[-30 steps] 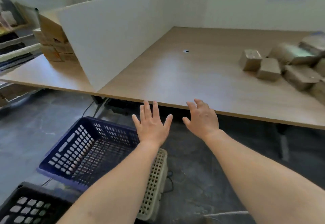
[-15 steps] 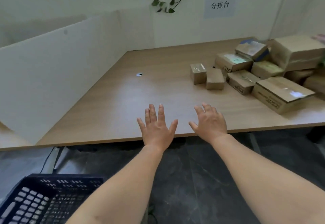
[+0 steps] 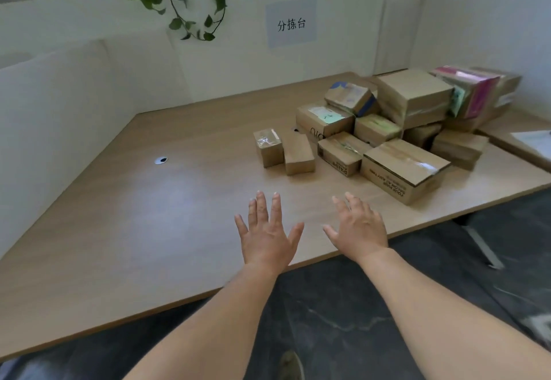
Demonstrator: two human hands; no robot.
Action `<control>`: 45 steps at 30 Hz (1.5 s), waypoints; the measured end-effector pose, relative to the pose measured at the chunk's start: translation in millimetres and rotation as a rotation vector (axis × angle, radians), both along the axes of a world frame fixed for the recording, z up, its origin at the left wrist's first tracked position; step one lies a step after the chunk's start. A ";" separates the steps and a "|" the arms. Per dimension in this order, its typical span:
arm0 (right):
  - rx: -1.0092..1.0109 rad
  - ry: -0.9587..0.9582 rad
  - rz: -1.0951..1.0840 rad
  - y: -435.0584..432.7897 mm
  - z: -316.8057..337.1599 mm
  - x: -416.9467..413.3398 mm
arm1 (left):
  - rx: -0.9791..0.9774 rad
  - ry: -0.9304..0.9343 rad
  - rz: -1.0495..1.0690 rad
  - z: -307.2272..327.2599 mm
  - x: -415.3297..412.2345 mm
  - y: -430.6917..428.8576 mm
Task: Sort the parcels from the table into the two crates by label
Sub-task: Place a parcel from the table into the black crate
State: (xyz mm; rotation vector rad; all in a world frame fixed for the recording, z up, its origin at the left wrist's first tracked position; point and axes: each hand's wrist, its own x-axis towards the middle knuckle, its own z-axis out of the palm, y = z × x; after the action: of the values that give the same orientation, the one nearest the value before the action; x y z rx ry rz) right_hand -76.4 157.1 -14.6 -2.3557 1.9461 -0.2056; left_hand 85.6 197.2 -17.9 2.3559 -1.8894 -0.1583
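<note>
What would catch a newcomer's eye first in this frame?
The left hand and right hand, spread open and empty over the near edge of the wooden table. Beyond them on the right sits a heap of cardboard parcels, a pink-wrapped package at its far side. A paper sign hangs on the wall behind, beside a trailing plant.

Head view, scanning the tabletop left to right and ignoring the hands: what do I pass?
First the white divider panel → round cable hole → small taped box → plain small box → low box with black print → large front box → pink-wrapped parcel → white sheet at the right edge.
</note>
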 end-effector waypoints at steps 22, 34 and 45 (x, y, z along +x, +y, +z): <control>0.017 0.166 -0.198 -180.9 -6.8 -52.3 | -0.020 0.192 -0.200 -34.2 -44.9 -215.7; 0.057 0.166 -0.264 -248.5 -14.2 -164.7 | 0.058 0.224 -0.171 -46.7 -120.4 -248.2; 0.333 -0.132 -0.255 -304.1 -34.8 -248.3 | 0.228 0.615 0.027 -61.3 -225.0 -272.6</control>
State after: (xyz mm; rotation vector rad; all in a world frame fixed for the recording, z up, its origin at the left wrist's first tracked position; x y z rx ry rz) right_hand -324.7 -146.9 -49.4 -1.8429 2.0297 -0.0445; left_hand -139.3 -75.3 -79.2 2.1036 -1.5921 -1.0111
